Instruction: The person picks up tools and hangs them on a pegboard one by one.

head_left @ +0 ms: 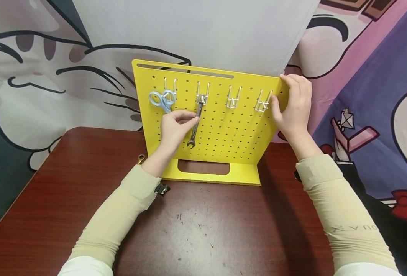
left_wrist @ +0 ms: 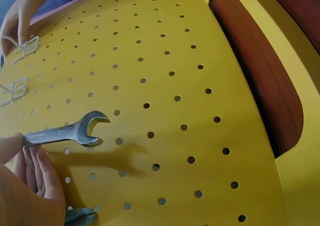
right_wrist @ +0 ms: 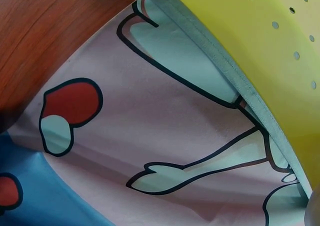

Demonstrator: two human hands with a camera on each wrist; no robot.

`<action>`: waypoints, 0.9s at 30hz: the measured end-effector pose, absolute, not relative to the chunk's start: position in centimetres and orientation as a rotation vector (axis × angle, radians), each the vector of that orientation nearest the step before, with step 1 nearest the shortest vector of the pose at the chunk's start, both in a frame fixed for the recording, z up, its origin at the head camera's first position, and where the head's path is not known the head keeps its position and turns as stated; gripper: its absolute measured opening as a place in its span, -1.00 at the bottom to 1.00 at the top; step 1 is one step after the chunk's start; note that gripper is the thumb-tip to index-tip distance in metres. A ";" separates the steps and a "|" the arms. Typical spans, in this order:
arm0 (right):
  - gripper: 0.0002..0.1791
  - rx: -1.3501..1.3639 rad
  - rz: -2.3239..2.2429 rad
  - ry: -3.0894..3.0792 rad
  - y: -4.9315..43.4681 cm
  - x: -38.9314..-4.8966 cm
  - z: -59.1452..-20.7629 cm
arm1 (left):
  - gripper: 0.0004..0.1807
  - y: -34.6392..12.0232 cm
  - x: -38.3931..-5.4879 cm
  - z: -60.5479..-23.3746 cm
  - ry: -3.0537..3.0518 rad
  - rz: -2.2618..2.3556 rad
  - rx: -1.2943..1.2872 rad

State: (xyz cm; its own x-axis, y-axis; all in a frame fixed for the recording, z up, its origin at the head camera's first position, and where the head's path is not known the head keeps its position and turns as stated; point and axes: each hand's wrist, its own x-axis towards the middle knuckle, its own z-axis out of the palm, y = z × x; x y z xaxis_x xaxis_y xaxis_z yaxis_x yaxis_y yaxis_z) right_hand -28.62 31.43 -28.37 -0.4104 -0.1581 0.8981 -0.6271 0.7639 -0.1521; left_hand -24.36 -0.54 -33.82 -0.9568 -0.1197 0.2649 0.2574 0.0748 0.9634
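A silver combination wrench (head_left: 195, 124) hangs with its ring end at the second white hook (head_left: 202, 93) of a yellow pegboard (head_left: 210, 142). My left hand (head_left: 173, 128) pinches its shaft between thumb and fingers. In the left wrist view the open end of the wrench (left_wrist: 89, 131) stands slightly off the board and casts a shadow. Light-blue-handled scissors (head_left: 163, 100) hang at the first hook, their blades mostly behind the left hand. My right hand (head_left: 294, 101) grips the board's upper right edge, thumb on the front face.
Two more white hooks, the third (head_left: 232, 97) and the fourth (head_left: 263, 101), bear no tools. A small brass-coloured clasp (head_left: 140, 159) lies on the brown table (head_left: 203, 230) left of the board's base. Behind the board hangs a cartoon-printed cloth (head_left: 100, 92).
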 end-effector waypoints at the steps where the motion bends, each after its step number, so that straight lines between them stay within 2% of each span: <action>1: -0.45 0.594 0.591 -1.957 31.4 -28.6 -28.4 | -0.79 -0.5 -24.4 -33.9 -2.081 -1.946 -0.149; 18: -0.45 0.593 0.591 -1.958 31.5 -28.5 -28.3 | -0.79 -0.7 -23.9 -34.8 -2.082 -1.855 -0.217; 27: -0.45 0.595 0.587 -1.957 31.5 -28.6 -28.3 | -0.81 -1.7 -22.6 -35.5 -2.157 -1.813 -0.230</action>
State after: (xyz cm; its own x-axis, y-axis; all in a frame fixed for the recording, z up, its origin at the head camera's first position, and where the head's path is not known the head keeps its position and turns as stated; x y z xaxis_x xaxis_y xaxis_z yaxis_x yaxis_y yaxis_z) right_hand -28.57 31.52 -28.34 -0.4096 -0.1589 0.8983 -0.6271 0.7642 -0.1508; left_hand -22.61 -1.72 -35.50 -0.9381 -0.0770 0.3378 0.3195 0.1850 0.9294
